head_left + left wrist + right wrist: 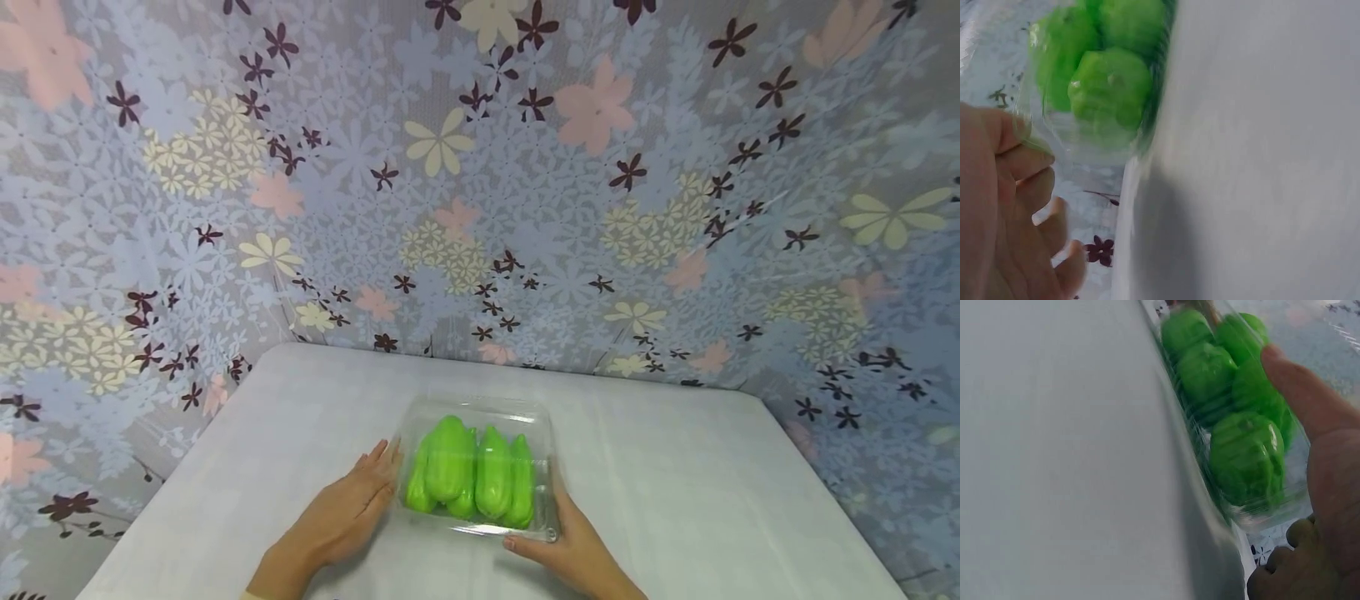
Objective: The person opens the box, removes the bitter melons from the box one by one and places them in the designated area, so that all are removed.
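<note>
A clear plastic box sits on the white table in the head view. Inside lie several bright green, long, lobed pieces that look like peppers. Against the box's left side rests my left hand, its fingers stretched forward. The left wrist view has those fingers bent loosely, with the upper ones touching a box corner. My right hand grips the near right corner, its thumb at the front edge and its other fingers along the right side. In the right wrist view the thumb lies against the box.
The white-covered table extends to both sides of the box. Behind it hangs a floral-patterned cloth or wall covering, which also borders the table at left and right.
</note>
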Demonstrator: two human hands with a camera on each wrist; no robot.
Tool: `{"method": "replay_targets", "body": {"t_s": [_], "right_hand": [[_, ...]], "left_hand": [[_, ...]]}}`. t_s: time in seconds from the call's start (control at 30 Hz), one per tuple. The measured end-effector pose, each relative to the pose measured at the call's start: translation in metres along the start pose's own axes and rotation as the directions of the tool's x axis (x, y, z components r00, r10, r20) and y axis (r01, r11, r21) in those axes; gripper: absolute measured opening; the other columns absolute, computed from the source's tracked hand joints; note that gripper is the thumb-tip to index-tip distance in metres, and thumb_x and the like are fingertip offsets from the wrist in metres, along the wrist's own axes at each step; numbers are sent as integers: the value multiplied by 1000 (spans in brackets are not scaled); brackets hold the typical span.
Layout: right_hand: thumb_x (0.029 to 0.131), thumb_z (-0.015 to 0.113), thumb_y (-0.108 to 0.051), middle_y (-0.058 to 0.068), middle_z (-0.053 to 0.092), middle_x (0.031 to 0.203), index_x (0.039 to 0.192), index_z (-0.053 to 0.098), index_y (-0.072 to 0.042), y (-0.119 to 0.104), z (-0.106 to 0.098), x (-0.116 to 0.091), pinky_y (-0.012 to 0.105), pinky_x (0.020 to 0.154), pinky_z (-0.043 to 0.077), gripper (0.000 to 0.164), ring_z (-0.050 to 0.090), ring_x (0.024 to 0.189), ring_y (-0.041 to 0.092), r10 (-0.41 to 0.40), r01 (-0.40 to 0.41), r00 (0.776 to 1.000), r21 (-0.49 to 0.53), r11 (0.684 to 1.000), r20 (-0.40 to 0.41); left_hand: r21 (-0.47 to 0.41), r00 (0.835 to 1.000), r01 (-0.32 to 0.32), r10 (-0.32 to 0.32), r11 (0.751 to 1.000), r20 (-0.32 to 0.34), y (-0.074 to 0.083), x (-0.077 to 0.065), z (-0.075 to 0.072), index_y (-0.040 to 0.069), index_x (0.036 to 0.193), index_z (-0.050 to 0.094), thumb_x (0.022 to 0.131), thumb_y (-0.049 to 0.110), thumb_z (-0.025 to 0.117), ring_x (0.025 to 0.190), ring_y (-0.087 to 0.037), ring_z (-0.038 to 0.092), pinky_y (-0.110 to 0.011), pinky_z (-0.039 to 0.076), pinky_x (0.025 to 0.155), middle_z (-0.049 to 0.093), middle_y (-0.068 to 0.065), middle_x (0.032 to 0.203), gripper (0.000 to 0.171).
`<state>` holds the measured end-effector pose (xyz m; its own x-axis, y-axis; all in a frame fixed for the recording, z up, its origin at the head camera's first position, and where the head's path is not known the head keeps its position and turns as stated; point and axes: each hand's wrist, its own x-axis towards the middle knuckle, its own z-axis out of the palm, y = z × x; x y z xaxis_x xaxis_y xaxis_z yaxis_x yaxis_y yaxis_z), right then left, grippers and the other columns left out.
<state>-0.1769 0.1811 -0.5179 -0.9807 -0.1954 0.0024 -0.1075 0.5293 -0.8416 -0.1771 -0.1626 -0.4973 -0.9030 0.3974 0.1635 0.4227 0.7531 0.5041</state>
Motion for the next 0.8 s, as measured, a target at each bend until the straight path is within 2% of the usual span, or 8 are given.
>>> {"method": "replay_targets", "body": {"t_s": [0.07, 0.13, 0.33, 0.43, 0.63, 0.8], "right_hand": [[74, 86, -51, 16, 10, 165, 163, 1, -14, 0, -1, -1, 66, 113, 21, 129, 20, 146, 45, 14, -14, 1000, -17, 1000, 1], [74, 86, -52, 16, 8, 166, 163, 1, -14, 0, -3, 0, 67, 113, 20, 129, 18, 147, 45, 18, -18, 1000, -26, 1000, 3], [75, 85, -53, 17, 7, 166, 163, 0, -12, -4, -5, -1, 66, 113, 19, 129, 18, 147, 46, 23, -23, 1000, -34, 999, 0], [75, 84, -56, 18, 7, 166, 163, 0, -11, -3, -4, -1, 67, 113, 21, 130, 18, 147, 47, 41, -41, 999, -36, 999, 3], [74, 83, -59, 16, 6, 166, 163, 0, -11, -2, -6, -2, 67, 113, 21, 131, 18, 147, 45, 54, -54, 999, -39, 998, 4], [75, 83, -58, 16, 5, 166, 163, -1, -12, -3, -8, -3, 67, 113, 21, 131, 16, 147, 45, 58, -58, 998, -30, 998, 10]], "left_hand": [[61, 999, -36, 38, 997, -29, 1, 0, -2, 2, 155, 33, 111, 31, 35, 149, -28, 21, -47, 22, 119, 24, -8, 163, 53], [70, 998, -46, 48, 997, -38, 1, -1, -4, 3, 155, 35, 111, 36, 36, 150, -25, 20, -45, 23, 118, 23, -8, 164, 55], [8, 999, 11, -10, 1000, -37, 1, 0, -6, 10, 155, 37, 97, 61, 54, 150, -19, 17, -51, 33, 113, 11, 4, 166, 79], [-2, 999, 15, -15, 1000, -35, 3, 1, -8, 10, 155, 39, 89, 68, 62, 149, -21, 18, -54, 37, 111, 9, 4, 167, 91], [8, 999, 7, -7, 1000, -48, 5, 11, -16, 8, 151, 47, 79, 70, 72, 150, -22, 17, -54, 38, 110, 12, 2, 167, 97], [-71, 1000, 9, -11, 997, -25, 5, 24, -26, 10, 155, 40, 73, 67, 79, 152, -28, 10, -64, 32, 110, 10, -1, 167, 108]]}}
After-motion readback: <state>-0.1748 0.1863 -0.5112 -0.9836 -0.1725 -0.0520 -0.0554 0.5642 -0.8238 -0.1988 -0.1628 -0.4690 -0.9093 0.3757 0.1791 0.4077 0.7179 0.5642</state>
